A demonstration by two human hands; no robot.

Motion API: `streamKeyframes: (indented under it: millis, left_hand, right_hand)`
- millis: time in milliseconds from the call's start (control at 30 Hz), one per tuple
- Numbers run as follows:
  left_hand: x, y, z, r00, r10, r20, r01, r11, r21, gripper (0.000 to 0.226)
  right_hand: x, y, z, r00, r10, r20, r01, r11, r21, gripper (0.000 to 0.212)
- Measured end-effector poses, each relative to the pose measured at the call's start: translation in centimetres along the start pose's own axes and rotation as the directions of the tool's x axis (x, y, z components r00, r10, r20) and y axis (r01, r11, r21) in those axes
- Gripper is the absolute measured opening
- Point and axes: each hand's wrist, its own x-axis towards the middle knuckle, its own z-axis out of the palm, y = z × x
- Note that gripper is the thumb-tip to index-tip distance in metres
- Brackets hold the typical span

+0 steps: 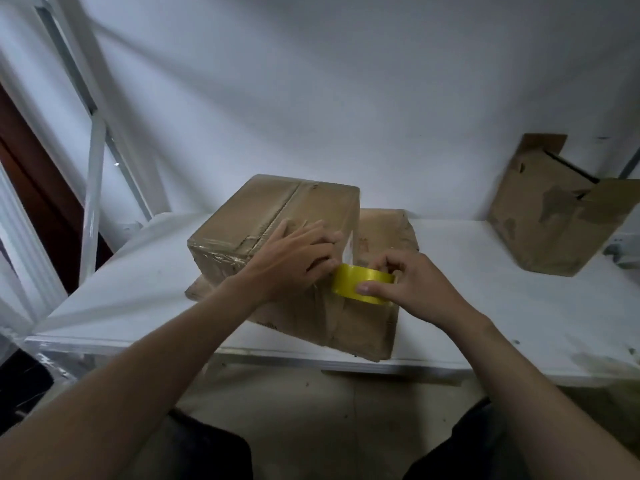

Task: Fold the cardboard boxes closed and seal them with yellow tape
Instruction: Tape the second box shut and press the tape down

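White wall (346,81): backdrop; pale metal frame (93,188) leaning against it at left.
White table (485,278): carries all three boxes.
Lower cardboard box (363,330): lies flat at the table's near edge, one corner just past it; flaps shut; creased glossy film down its front.
Upper cardboard box (263,209): stands on the lower box, toward its left rear; flaps closed, the top seam and near corner under shiny clear tape.
Open cardboard box (547,223): far right, well apart from the pair; flaps up, surface torn in patches.
Left hand (294,261): rests on the upper box's near right edge; fingers bent down over it, tips meeting the roll's left side; whether they pinch a tape end cannot be told.
Right hand (415,282): grips the roll; thumb on its outer face, fingers curled over the top.
Yellow tape roll (360,284): between both hands, held against the upper box's right corner, above the lower box.
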Motion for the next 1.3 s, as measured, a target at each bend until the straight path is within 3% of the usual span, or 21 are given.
streamKeyframes:
  millis: [133, 267, 367, 433, 600, 700, 1000, 1300]
  left_hand:
    - [-3.7, -1.8, -1.2, 0.999, -0.012, -0.042, 0.011, 0.999, -0.033, 0.028]
    - [-7.4, -2.8, -1.4, 0.958, -0.258, -0.127, 0.243, 0.962, -0.122, 0.015]
    - [-9.6, -2.4, 0.0, 0.895, -0.368, -0.253, 0.358, 0.930, -0.084, 0.037]
    - [-9.5, -1.3, 0.7, 0.848, -0.446, -0.287, 0.410, 0.894, -0.178, 0.055]
    - [-6.7, 1.6, 2.3, 0.730, -0.570, -0.377, 0.499, 0.822, -0.276, 0.065]
    - [-6.1, 2.3, 3.6, 0.670, -0.576, -0.468, 0.506, 0.816, -0.279, 0.057]
    - [-6.0, -0.2, 5.4, 0.567, -0.422, -0.707, 0.328, 0.903, -0.276, 0.034]
    - [-5.1, -1.7, 5.5, 0.583, -0.330, -0.743, 0.215, 0.944, -0.250, 0.029]
  right_hand:
    - [0.3, -1.0, 3.1, 0.996, -0.050, 0.072, 0.045, 0.997, 0.066, 0.020]
    - [0.7, -1.1, 5.4, 0.993, -0.107, 0.054, 0.103, 0.993, 0.058, 0.017]
    - [1.1, -0.7, 5.8, 0.993, -0.113, 0.033, 0.111, 0.992, 0.061, 0.018]
    - [1.4, -0.5, 6.0, 0.992, -0.120, 0.041, 0.118, 0.992, 0.050, 0.025]
    - [1.5, 0.0, 6.4, 0.988, -0.148, 0.049, 0.146, 0.989, 0.035, 0.021]
    - [1.0, 0.5, 5.9, 0.986, -0.152, 0.066, 0.149, 0.987, 0.060, 0.017]
    - [1.4, 0.2, 5.6, 0.973, -0.204, 0.109, 0.195, 0.977, 0.087, 0.039]
    - [2.0, 0.8, 6.1, 0.966, -0.255, 0.031, 0.244, 0.949, 0.202, 0.035]
